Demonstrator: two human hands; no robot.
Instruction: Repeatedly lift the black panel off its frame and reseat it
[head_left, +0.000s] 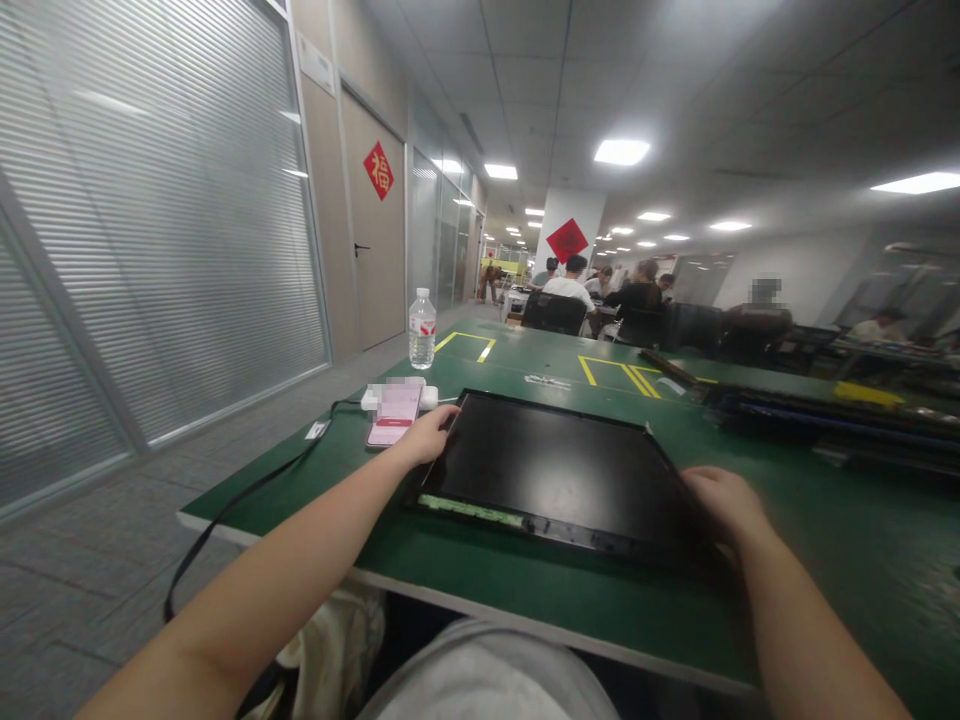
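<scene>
The dark screen (555,460) is just in from the near edge of the surface (300,480), its left side pinched by the left hand (431,437) close to the screen's far corner, its right side gripped by the right hand (724,500). I'd judge the handling under way rather than finished, with both hands on it and a green strip (469,510) showing along its near edge. What is left, and whether it is slightly lifted, I can't tell from here.
</scene>
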